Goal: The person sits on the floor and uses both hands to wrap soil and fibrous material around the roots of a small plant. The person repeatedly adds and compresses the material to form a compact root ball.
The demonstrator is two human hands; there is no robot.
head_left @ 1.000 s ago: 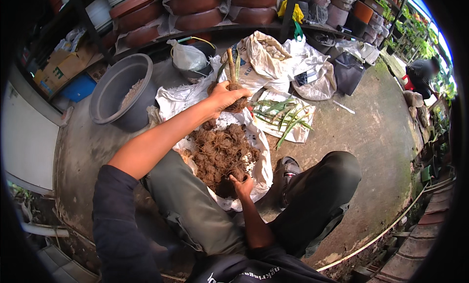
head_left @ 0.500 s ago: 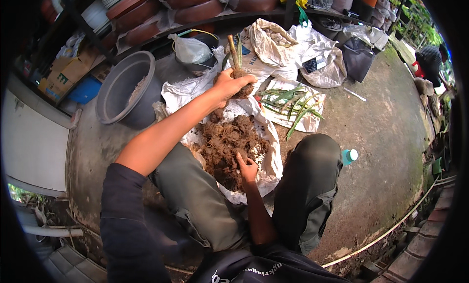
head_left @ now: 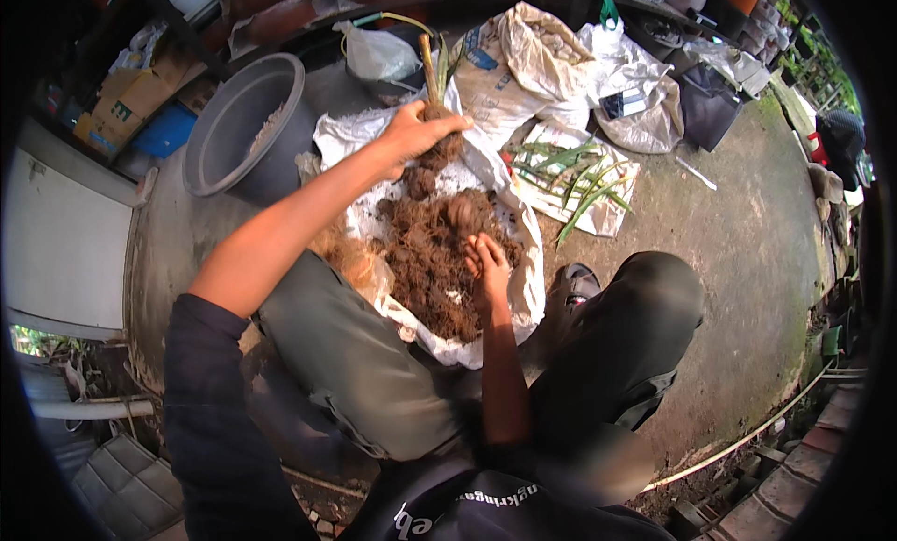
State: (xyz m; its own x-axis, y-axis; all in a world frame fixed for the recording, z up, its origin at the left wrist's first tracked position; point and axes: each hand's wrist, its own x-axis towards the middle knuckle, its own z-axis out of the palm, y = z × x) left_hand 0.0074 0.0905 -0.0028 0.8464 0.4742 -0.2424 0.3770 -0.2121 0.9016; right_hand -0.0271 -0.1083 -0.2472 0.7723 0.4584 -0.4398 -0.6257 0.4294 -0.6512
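My left hand (head_left: 416, 135) is closed around the base of a plant with a thick cut stalk (head_left: 430, 66) pointing up and a brown root ball (head_left: 441, 156) below. It is held over the far end of a white sack (head_left: 523, 214) laid open between my legs. On the sack lies a heap of brown fibrous root clumps and soil (head_left: 425, 251). My right hand (head_left: 490, 265) is at the heap's right side, its fingers curled in; whatever they may hold cannot be made out. A rounder clump (head_left: 470, 212) lies just beyond those fingertips.
Cut green leaves (head_left: 584, 181) lie on a flattened sack to the right. Behind stand an open sack of pale lumps (head_left: 551, 50) and a dark bucket with a plastic bag (head_left: 383, 55). A large grey tub (head_left: 210, 167) is at the left. My shoe (head_left: 579, 284) shows beside the sack.
My right hand has drawn back a little from the heap and its fingers have curled. My left hand still holds the plant. My right knee has swung outward, hiding a bottle and uncovering my shoe.
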